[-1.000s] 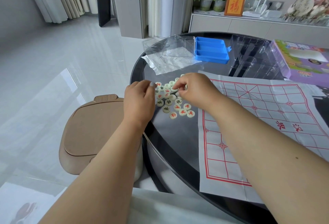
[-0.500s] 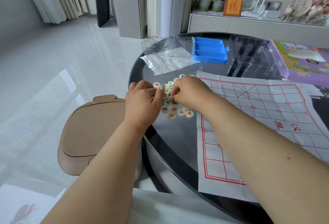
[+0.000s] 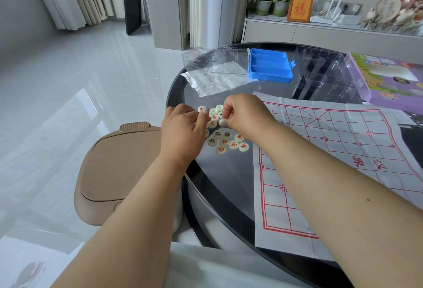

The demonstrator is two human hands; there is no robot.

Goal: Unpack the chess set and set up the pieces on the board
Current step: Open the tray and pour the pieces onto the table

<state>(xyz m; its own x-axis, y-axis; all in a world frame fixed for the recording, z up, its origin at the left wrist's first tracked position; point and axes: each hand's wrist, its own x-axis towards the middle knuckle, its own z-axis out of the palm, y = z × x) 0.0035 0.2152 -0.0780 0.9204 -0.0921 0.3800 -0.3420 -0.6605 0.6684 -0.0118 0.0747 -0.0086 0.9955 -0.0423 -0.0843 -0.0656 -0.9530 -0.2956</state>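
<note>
- Cream-coloured xiangqi pieces (image 3: 225, 137), round discs marked in red or black, lie in a loose cluster on the dark glass table (image 3: 219, 187) at the centre of the frame, just left of the paper board (image 3: 332, 164).
- Right hand (image 3: 246, 116): fingers curled, thumb and forefinger pinching one pale disc (image 3: 222, 122) above the cluster; its face cannot be read.
- Left hand (image 3: 183, 130): fingers bent over the left edge of the cluster, thumb raised; whether it holds a piece cannot be told.
- Paper board: white sheet with a red grid, creased, spread over the right half of the table; no pieces stand on it.
- Blue tray (image 3: 271, 67) and clear lid (image 3: 229, 60) sit at the upper centre, with a crumpled plastic bag (image 3: 212, 79) beneath the lid.
- Compared with half a second earlier, the two hands have drawn slightly apart, uncovering more discs between them; the cluster lies much as before.
</note>
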